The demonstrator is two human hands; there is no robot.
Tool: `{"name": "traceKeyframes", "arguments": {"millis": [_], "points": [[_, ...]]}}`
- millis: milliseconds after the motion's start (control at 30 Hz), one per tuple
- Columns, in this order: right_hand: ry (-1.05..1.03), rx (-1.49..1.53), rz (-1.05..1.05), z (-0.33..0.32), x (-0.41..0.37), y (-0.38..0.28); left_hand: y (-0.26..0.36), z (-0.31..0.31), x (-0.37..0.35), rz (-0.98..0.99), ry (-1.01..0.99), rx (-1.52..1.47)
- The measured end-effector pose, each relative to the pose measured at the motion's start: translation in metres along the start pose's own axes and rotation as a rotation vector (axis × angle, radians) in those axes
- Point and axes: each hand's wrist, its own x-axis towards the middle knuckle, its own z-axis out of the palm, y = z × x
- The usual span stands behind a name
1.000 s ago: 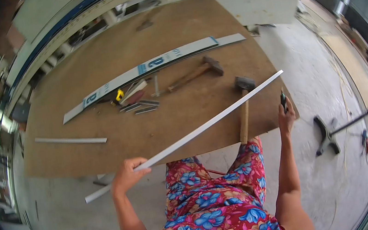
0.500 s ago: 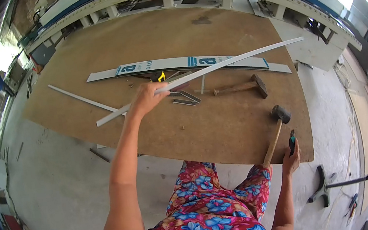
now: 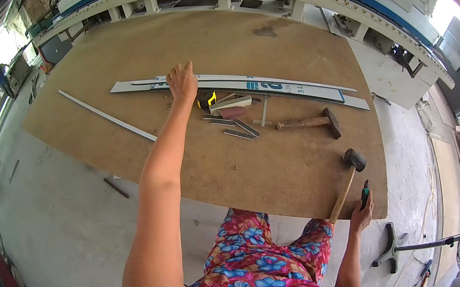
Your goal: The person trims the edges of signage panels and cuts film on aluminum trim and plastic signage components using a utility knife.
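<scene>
The left hand (image 3: 182, 83) lies spread, fingers out, on the long white panel with blue lettering (image 3: 286, 86), which rests flat across the far part of the brown fibreboard counter (image 3: 279, 160). With so long a reach, a flat palm and even pressure seem best, so the panel does not slide against the small yellow-and-black object (image 3: 209, 98) just beside it. The right hand (image 3: 363, 214) is closed around a small dark-handled tool (image 3: 364, 194) at the counter's near edge, beside the black-headed wooden mallet (image 3: 353, 159).

Board (image 3: 215, 163) was brown, far strip (image 3: 269, 85) white with blue lettering, tape measure (image 3: 209, 98) yellow and black, mallet head (image 3: 354, 159) black, near dress (image 3: 258, 267) red with blue flowers, held tool (image 3: 364, 195) dark green.
</scene>
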Motion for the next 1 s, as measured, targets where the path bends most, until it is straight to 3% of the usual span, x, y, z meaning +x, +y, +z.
{"name": "traceKeyframes", "arguments": {"millis": [167,367,467,567,667,767,867,933,1000], "points": [[-0.018,0.031,0.018,-0.007,-0.001,-0.009,-0.021,-0.001,-0.034,-0.097,0.013,0.014],[-0.012,0.033,-0.015,-0.009,-0.002,-0.010,-0.097,0.009,-0.115,-0.471,-0.118,0.244],[0.013,0.029,-0.029,-0.005,-0.001,-0.006,-0.107,-0.022,-0.128,-0.677,-0.217,0.315],[0.045,0.026,-0.053,0.000,0.000,-0.001,-0.131,-0.014,-0.132,-0.747,-0.401,0.231],[0.042,0.022,-0.040,-0.003,-0.001,-0.004,-0.138,-0.014,-0.131,-0.748,-0.448,0.169],[0.042,0.033,-0.031,-0.002,-0.001,-0.003,-0.134,-0.023,-0.128,-0.933,-0.372,-0.117],[0.074,0.083,-0.052,0.000,0.000,0.000,-0.148,0.016,-0.151,-0.865,-0.169,-0.602],[0.117,0.186,-0.052,0.004,0.005,0.007,-0.110,0.004,-0.166,-0.866,-0.093,-1.001],[0.177,0.343,-0.019,0.014,0.010,0.031,-0.043,-0.043,-0.181,-0.880,-0.138,-1.178]]}}
